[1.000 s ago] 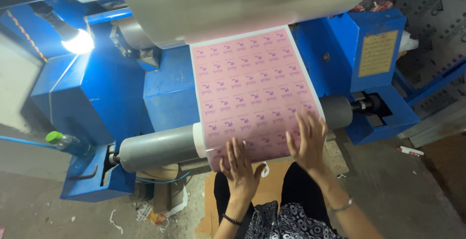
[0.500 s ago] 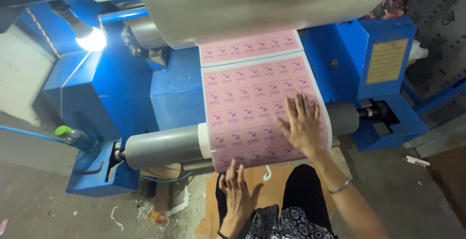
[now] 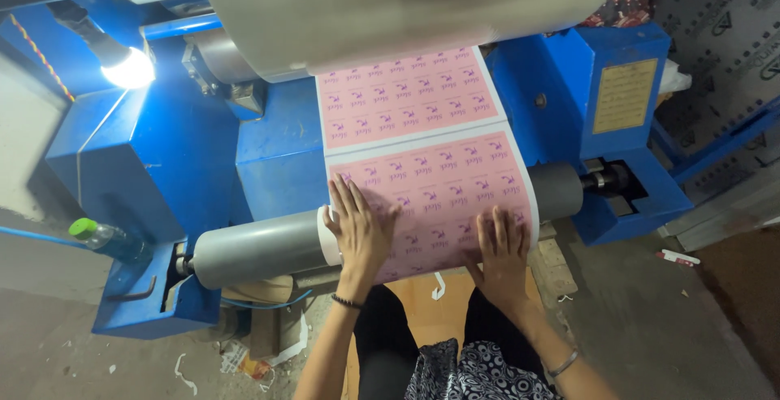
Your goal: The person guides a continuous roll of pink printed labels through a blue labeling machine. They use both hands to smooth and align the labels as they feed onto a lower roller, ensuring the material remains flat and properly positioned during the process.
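Note:
A pink printed label sheet (image 3: 422, 148) runs down from under a large grey drum (image 3: 406, 2) and wraps over a grey roller (image 3: 252, 246) on a blue machine (image 3: 162, 156). My left hand (image 3: 357, 225) lies flat on the sheet's left part, fingers spread, at the roller. My right hand (image 3: 500, 250) presses flat on the sheet's lower right part. Neither hand grips anything. A white gap band crosses the sheet above both hands.
A bright lamp (image 3: 126, 67) shines at the upper left. A plastic bottle with a green cap (image 3: 101, 237) rests on the machine's left side. A yellow plate (image 3: 623, 95) is fixed on the right housing. Paper scraps litter the concrete floor (image 3: 81, 343).
The sheet has advanced downward, with the white gap band now lower. My left hand rose from below the roller onto the sheet; my right hand slid down toward the roller's lower edge.

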